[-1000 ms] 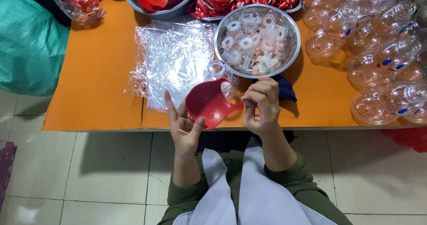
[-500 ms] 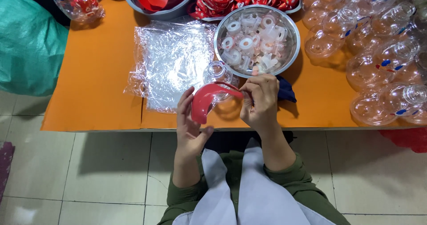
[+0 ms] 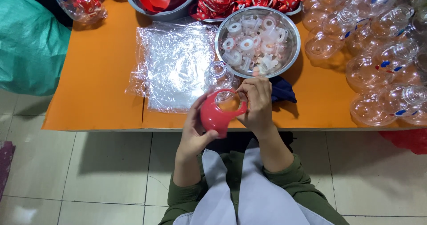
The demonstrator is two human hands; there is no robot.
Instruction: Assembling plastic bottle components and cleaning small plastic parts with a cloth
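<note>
Both hands are gripping 1 red plastic shell at the near table edge: left hand is cupping it from below w/ thumb on its rounded side, right hand is pinching the shell's rim, fingers curled tight. 1 clear bottle is sitting in the shell's opening, neck pointing away from the person.

Just beyond, 1 steel bowl is holding white rings & caps, too jumbled to count. A dark blue cloth is lying beside the right hand, partly under the bowl. Left of the bowl, a stack of clear plastic bags is lying flat on the orange table. At the far edge, 1 grey bowl is holding red shells. On the right, clear round bottles are piling up, well over 10.
</note>
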